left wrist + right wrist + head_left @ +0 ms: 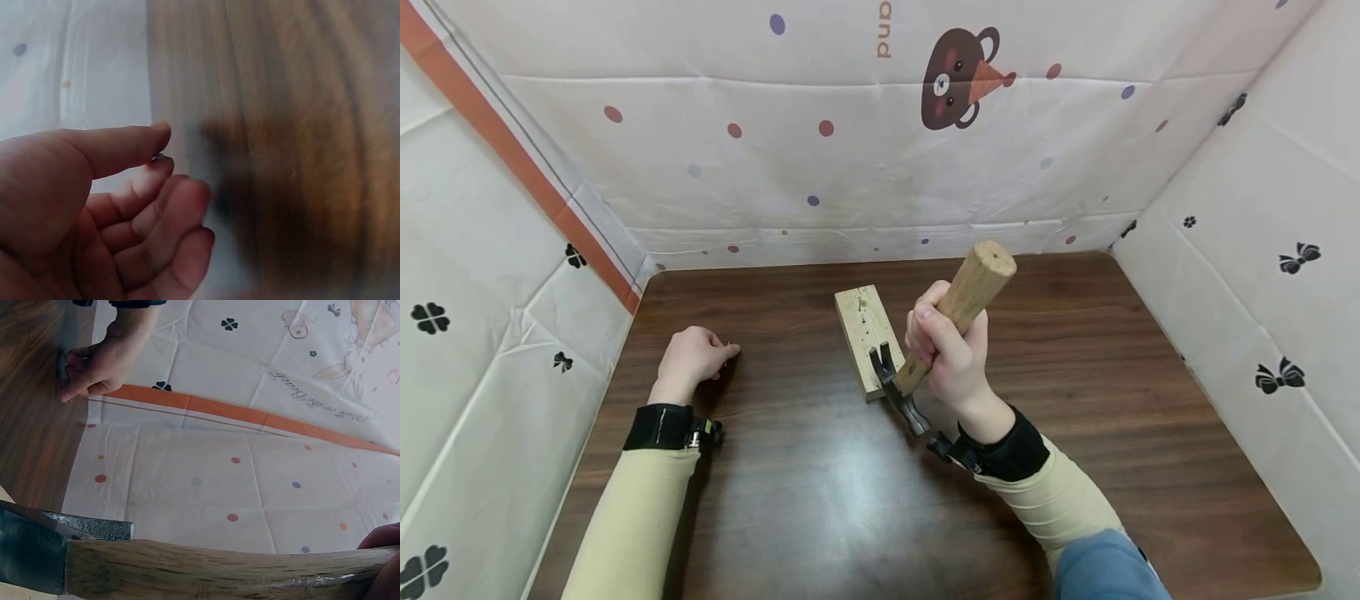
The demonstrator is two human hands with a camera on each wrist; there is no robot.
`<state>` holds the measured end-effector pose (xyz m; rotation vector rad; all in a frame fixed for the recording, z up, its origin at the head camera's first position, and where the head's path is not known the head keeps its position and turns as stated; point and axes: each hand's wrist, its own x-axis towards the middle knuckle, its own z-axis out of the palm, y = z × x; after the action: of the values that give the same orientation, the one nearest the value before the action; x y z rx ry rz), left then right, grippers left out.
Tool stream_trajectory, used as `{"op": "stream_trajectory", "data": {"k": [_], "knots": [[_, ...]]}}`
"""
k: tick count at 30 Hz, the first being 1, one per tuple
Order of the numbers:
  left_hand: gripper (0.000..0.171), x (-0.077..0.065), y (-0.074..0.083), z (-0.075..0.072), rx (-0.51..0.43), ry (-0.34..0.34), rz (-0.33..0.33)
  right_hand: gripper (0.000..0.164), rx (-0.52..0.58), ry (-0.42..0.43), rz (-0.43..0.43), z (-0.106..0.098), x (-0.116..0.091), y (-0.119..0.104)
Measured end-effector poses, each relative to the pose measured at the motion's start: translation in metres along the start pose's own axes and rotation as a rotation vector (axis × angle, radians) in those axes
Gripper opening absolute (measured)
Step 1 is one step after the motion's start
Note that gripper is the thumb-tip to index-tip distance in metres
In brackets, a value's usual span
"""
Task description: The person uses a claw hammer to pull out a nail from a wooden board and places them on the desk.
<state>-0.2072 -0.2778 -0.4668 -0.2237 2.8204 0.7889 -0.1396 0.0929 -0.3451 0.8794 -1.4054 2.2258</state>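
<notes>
A claw hammer (976,285) with a thick wooden handle and a dark metal head is gripped in my right hand (953,354). The handle slants up and away, and the head hangs low with its claw over the near end of a pale wooden board (859,321). Small dark marks dot the board's top. At the left of the table, my left hand (691,360) pinches a tiny silvery piece that looks like a nail (159,157) between thumb and forefinger. Most of that piece is hidden by the fingertips. The right wrist view shows the hammer's handle (219,572) up close.
Both hands are over a dark brown wooden table (820,475). White printed sheeting (865,167) rises behind the table's far edge and along both sides. The board lies flat near the middle of the far half.
</notes>
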Motion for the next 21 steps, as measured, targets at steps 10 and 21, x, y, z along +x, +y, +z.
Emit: {"op": "stream_trajectory", "data": {"k": [10, 21], "knots": [[0.047, 0.0056, -0.0084, -0.0032, 0.030, -0.069, -0.026, 0.020, 0.000, -0.001, 0.001, 0.0009, -0.0008, -0.0010], [0.050, 0.0089, -0.0073, -0.0014, 0.032, -0.079, -0.047, 0.020, -0.005, -0.004, -0.017, 0.0012, 0.0008, -0.0021]]}}
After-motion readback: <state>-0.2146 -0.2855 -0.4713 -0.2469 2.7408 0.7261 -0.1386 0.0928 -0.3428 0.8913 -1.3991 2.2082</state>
